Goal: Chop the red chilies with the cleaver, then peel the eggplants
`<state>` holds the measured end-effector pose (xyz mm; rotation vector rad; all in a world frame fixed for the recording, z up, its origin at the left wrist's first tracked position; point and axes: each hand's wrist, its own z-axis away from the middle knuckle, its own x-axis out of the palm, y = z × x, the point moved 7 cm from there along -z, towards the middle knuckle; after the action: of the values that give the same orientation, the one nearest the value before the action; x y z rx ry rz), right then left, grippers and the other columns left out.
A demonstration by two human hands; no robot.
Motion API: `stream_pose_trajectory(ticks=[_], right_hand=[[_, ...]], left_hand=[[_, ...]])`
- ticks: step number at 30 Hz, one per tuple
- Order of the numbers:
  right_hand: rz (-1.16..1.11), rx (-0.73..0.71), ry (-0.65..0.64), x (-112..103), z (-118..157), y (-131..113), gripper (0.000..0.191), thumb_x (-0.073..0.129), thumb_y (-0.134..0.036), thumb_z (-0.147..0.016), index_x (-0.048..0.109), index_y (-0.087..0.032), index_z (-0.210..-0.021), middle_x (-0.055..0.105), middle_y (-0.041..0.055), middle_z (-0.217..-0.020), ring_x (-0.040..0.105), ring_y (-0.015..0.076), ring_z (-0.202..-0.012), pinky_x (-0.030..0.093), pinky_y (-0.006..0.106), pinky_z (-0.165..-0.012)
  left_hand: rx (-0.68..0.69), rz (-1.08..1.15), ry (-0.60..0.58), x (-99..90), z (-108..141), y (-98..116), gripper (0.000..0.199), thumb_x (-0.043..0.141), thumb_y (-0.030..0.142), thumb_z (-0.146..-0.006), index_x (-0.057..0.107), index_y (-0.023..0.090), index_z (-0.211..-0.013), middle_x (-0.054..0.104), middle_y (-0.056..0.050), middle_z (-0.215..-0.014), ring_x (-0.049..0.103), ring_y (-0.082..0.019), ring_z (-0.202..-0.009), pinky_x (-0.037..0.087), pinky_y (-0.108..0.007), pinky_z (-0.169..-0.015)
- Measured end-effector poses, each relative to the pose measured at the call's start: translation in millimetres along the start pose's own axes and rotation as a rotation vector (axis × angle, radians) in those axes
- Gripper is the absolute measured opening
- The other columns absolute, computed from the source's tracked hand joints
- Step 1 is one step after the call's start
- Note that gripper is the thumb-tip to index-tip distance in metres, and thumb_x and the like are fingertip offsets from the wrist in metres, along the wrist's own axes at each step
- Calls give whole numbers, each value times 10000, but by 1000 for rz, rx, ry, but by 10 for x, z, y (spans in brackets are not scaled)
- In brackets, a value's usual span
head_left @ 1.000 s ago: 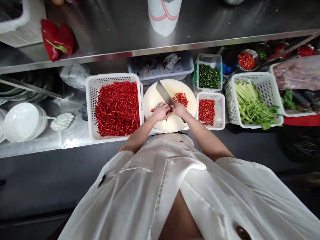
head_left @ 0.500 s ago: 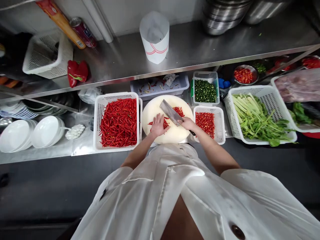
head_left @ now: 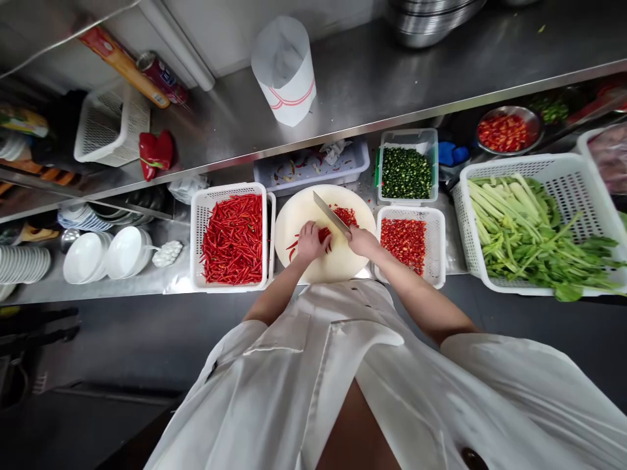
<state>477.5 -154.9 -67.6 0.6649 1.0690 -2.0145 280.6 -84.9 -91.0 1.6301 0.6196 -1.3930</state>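
On the round white cutting board [head_left: 337, 269], my left hand [head_left: 309, 243] curls over a small bunch of red chillies [head_left: 324, 233], thumb and fingers closed around them. A few chilli ends stick out on its left side. My right hand [head_left: 363, 242] grips a cleaver [head_left: 331, 213] by its handle, which is mostly hidden. The blade stands on edge, slanting from upper left to lower right, just right of the bunch. Beyond the blade lies a pile of chopped chilli [head_left: 346, 216].
Left of the board stands a white basket [head_left: 194, 235] of whole red chillies. To the right are a basket [head_left: 437, 241] of chopped red chilli, a clear tub [head_left: 434, 171] of chopped green chilli, and a basket [head_left: 482, 277] of leafy celery. A steel shelf [head_left: 362, 98] overhangs the back.
The cleaver has turned from showing its flat side to standing on edge, nearer the bunch. My left fingers have drawn in from flatter to curled around the chillies. The camera view has shifted slightly.
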Motion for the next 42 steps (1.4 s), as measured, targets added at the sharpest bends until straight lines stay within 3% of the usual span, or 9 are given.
stream_pose_trajectory(ticks=[3, 6, 9, 13, 20, 27, 33, 37, 42], right_hand=[[-4, 1, -12, 26, 12, -20, 411, 386, -379, -1164, 646, -160, -1395, 757, 240, -1338, 735, 377, -1243, 553, 432, -1016], [-18, 1, -12, 10, 7, -37, 416, 391, -371, -1160, 633, -150, -1416, 744, 247, -1370, 728, 377, -1262, 546, 437, -1035], [-29, 17, -10, -8, -3, -37, 426, 396, -390, -1162, 628, -146, -1422, 747, 244, -1373, 729, 368, -1263, 544, 426, -1041], [3, 16, 11, -1, 19, -43, 431, 398, -400, -1164, 624, -146, -1430, 759, 232, -1354, 739, 352, -1240, 549, 403, -1026], [51, -26, 55, 40, 106, -87, 473, 353, -438, -1186, 631, -165, -1455, 777, 206, -1319, 748, 342, -1206, 548, 409, -1023], [131, -38, 53, -124, 43, -230, 413, 423, -393, -1169, 708, -180, -1379, 776, 181, -1341, 737, 330, -1236, 544, 367, -1012], [146, -22, 49, -60, -21, -551, 410, 413, -379, -1170, 680, -171, -1401, 789, 195, -1285, 754, 332, -1198, 550, 380, -1009], [154, 11, 59, -65, -118, -689, 402, 418, -374, -1170, 679, -162, -1389, 789, 210, -1276, 756, 332, -1197, 549, 374, -1012], [175, -2, 66, -77, -125, -572, 388, 432, -375, -1159, 689, -167, -1362, 789, 210, -1276, 755, 353, -1195, 557, 393, -998]], left_hand=[[-25, 41, 8, -3, 66, -56, 668, 612, 590, -1063, 519, 142, -1549, 480, -273, -1677, 385, -378, -1659, 417, -628, -1331], [27, 30, 3, 121, 137, 66, 859, 603, 620, -1053, 355, 109, -1697, 385, -267, -1758, 246, -390, -1719, 343, -647, -1374], [87, 3, -32, 273, 193, 229, 852, 517, 561, -1094, 268, 85, -1754, 313, -242, -1805, 179, -369, -1738, 268, -624, -1414], [162, 43, -25, 272, 209, 254, 778, 493, 512, -1110, 352, 55, -1724, 369, -231, -1782, 264, -347, -1718, 288, -548, -1424], [206, 156, 44, 120, 139, 41, 676, 720, 512, -1019, 545, 210, -1598, 630, -180, -1526, 581, -360, -1473, 516, -576, -1270], [334, 199, 52, 112, -1, 104, 464, 768, 471, -999, 682, 191, -1360, 683, -160, -1383, 603, -346, -1352, 543, -537, -1191], [504, 220, -31, 90, 21, 107, 196, 691, 392, -1051, 755, 239, -1156, 697, -116, -1273, 600, -311, -1289, 539, -509, -1154], [525, 222, -35, 67, 11, 61, 192, 705, 385, -1037, 756, 232, -1140, 696, -121, -1239, 595, -312, -1272, 532, -513, -1157], [477, 267, 22, 31, 37, 48, 294, 763, 433, -999, 731, 225, -1204, 663, -134, -1327, 566, -339, -1335, 520, -538, -1176]])
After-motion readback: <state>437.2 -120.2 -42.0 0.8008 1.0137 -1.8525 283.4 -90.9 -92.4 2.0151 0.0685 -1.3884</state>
